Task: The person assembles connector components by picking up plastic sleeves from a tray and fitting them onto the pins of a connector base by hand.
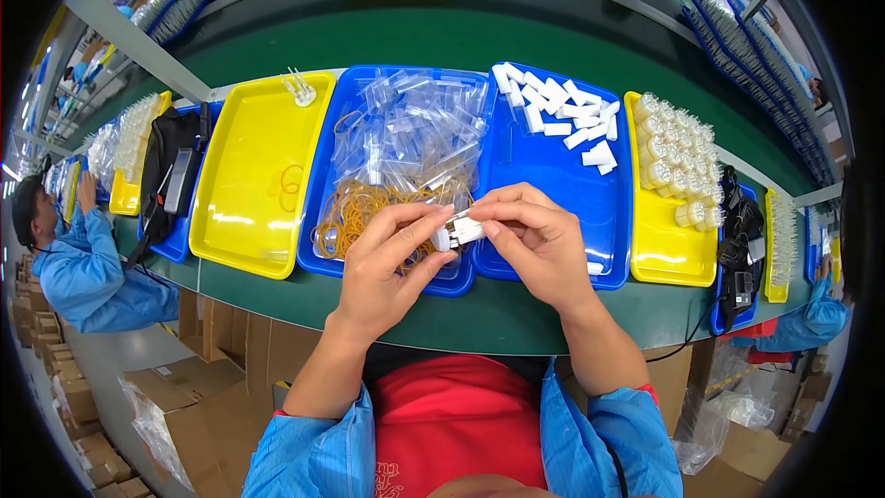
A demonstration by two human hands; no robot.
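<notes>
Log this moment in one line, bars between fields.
left hand: holding white item | right hand: same item | nearby: rubber bands

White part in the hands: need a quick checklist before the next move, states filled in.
1. Left hand gripping the white part: ok, fingers on its left end.
2. Right hand gripping it too: ok, at the right end.
3. White part fully seated: cannot tell, too small and partly covered by fingers.
4. Loose white blocks within the right blue tray: ok, mostly toward its far end.
5. Rubber bands untangled: not ok, heaped together near the clear plastic pieces.
</notes>
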